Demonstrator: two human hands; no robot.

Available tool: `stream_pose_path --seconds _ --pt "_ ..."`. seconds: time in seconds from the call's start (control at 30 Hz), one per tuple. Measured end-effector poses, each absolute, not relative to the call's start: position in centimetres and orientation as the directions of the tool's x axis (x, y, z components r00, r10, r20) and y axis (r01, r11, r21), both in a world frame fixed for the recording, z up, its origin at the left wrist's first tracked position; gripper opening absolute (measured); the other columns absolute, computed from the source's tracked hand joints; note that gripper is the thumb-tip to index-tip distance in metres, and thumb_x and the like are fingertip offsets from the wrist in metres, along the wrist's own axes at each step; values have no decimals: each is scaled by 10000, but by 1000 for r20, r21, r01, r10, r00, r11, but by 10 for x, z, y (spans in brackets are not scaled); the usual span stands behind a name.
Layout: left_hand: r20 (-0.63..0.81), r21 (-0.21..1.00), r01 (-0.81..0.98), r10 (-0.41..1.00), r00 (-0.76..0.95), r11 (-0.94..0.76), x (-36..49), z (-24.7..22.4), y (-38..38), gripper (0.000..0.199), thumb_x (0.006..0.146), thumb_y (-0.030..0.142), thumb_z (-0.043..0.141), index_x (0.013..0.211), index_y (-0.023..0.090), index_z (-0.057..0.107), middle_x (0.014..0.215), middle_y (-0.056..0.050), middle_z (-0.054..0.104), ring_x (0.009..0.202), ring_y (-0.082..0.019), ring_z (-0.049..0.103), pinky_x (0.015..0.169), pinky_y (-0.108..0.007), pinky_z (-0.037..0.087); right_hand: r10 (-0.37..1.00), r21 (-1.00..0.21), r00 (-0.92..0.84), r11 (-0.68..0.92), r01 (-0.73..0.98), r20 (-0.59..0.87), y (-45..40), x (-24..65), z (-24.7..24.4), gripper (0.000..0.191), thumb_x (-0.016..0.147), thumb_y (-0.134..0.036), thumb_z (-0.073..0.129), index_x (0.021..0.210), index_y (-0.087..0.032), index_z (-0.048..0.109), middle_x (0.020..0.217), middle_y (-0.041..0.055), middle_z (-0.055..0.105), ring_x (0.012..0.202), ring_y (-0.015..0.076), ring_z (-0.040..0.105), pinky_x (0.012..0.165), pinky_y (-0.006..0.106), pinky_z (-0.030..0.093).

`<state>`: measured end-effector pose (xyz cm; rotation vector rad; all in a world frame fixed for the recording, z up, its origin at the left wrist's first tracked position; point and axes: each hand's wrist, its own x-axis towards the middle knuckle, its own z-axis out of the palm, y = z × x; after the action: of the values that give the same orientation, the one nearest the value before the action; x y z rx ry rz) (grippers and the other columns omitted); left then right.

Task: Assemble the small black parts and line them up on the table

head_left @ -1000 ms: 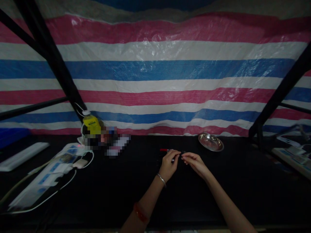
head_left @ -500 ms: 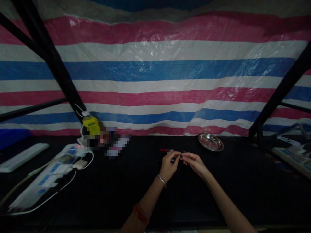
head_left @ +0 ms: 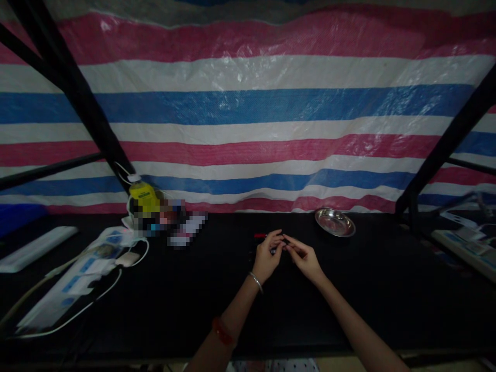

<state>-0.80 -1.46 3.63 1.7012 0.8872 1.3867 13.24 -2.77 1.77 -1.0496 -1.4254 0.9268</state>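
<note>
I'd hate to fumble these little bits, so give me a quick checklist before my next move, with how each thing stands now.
1. Left hand and right hand close together, fingers bent inward: ok.
2. Firm grip between the fingertips: cannot tell; anything there is too small and dark.
3. Red item free of the left hand: cannot tell; it lies right beside the fingers in this view.
4. Metal dish apart from both hands: ok, it sits toward the back, on the right.
5. Power strip away from both hands: ok, far left.
6. Light on the black table: not ok, dim.
</note>
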Motion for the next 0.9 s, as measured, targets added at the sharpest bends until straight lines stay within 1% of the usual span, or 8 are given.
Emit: stream_pose_path --seconds 0.1,0.2,0.33,0.43,0.53,0.7,0.8,0.9 --pt "490 851 118 854 175 -512 -10 37 -12 329 779 145 532 1107 169 519 947 -63 659 854 -131 635 807 -296 514 926 -907 25 362 218 376 -28 130 18 380 770 -371 574 1105 -198 616 771 28 667 566 129 549 560 263 436" --pt "502 818 283 862 75 -501 -20 37 -4 222 787 146 509 994 174 586 921 -50 655 844 -138 620 815 -302 488 905 -887 128 357 292 406 -26 130 16 358 780 -372 553 1088 -194 590 794 45 681 727 182 615 679 296 457" --pt "412 785 559 899 -147 -267 -44 37 11 202 784 115 462 916 157 610 904 -62 643 830 -157 601 784 -296 464 893 -903 256 281 324 370 -19 133 9 358 785 -414 537 1062 -187 526 770 52 688 750 205 630 674 304 453" --pt "268 686 726 946 -183 -53 -57 41 16 191 792 161 472 911 182 619 905 -58 663 871 -193 602 767 -310 439 896 -909 283 240 342 343 -13 131 5 330 789 -424 523 1020 -190 506 738 45 686 702 200 632 638 291 442" --pt "134 609 792 977 -165 50 -60 48 13 188 817 213 456 915 202 616 881 -50 683 881 -208 612 744 -308 417 904 -896 261 224 384 338 -7 124 3 290 789 -411 509 980 -194 519 706 34 681 630 186 620 599 278 428" --pt "109 493 864 978 -179 103 -54 54 5 200 839 248 432 929 179 598 895 -81 678 885 -214 616 714 -295 397 884 -835 301 159 526 358 5 109 1 220 764 -377 505 882 -199 556 680 27 663 599 186 601 557 268 402" --pt "104 500 861 980 -168 94 -51 50 6 195 843 243 435 928 163 592 889 -88 671 823 -187 625 675 -263 395 888 -839 325 113 532 326 9 102 -1 206 762 -375 503 865 -203 551 676 27 660 606 195 605 548 270 401" --pt "129 570 821 982 -135 38 -50 43 8 179 841 235 444 896 157 595 828 -77 664 752 -170 623 639 -246 396 891 -855 327 118 505 316 10 97 -3 193 746 -379 531 839 -211 551 666 23 659 617 202 611 569 278 411"
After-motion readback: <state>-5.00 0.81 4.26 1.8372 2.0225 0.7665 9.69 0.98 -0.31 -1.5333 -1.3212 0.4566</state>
